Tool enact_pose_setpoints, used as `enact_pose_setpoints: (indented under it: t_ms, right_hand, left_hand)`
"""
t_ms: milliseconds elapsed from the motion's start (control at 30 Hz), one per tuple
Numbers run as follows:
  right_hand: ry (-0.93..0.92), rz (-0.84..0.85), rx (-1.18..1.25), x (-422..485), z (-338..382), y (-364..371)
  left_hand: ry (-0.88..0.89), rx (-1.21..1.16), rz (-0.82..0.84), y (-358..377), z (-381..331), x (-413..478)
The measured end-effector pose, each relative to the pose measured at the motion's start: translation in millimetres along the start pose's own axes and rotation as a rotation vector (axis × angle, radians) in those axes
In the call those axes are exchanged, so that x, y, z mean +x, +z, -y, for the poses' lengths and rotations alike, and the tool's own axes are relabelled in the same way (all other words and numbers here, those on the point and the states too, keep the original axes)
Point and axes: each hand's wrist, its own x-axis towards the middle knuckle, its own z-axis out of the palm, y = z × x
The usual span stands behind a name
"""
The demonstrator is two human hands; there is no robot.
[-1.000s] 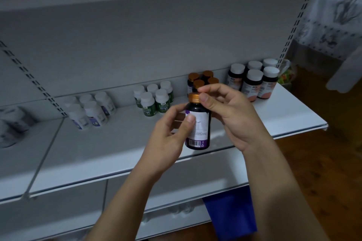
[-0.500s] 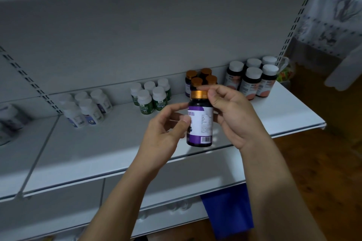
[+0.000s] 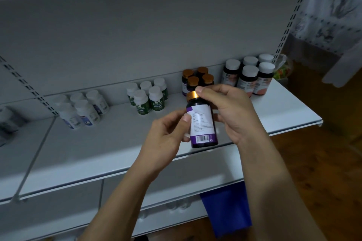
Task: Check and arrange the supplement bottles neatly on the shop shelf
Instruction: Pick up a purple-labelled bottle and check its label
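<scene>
- White shop shelf (image 3: 109,143) lies behind both hands.
- Left hand (image 3: 166,137) and right hand (image 3: 233,111) grasp a dark gold-capped bottle (image 3: 202,123) upright between them.

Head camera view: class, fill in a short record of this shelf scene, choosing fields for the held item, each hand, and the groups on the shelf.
held item: dark bottle with gold cap, upright, barcode facing camera
left hand: grips bottle's side
right hand: fingertips on cap, fingers behind bottle
shelf groups, left to right: white bottles; green-label bottles; gold-cap bottles; pink-label bottles
</scene>
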Motion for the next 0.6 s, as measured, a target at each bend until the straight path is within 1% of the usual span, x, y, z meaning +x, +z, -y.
enact_pose_setpoints:
  t_ms: [133,200,300,400,500,600]
  right_hand:
    - [-0.023,-0.047,0.009,0.0,-1.8,0.2]
    - [-0.030,-0.029,-0.026,-1.3,-2.1,-1.3]
    - [-0.029,0.068,-0.081,-2.6,-0.2,-6.8]
    - [-0.040,0.170,-0.101,-0.4,1.6,-16.9]
    - [-0.010,0.252,-0.004,2.9,1.4,-26.8]
    - [0.009,0.307,0.067,4.2,1.2,-28.0]
  left_hand:
    - [-0.036,0.073,0.102,2.6,1.3,1.2]
    - [-0.067,0.089,0.084,3.2,2.7,1.9]
    - [-0.075,0.093,0.056,2.0,3.9,3.6]
    - [-0.066,0.010,0.068,1.1,2.6,4.0]
    - [-0.029,-0.073,0.015,0.2,2.1,4.3]
    - [0.017,-0.110,0.011,1.6,1.2,4.2]
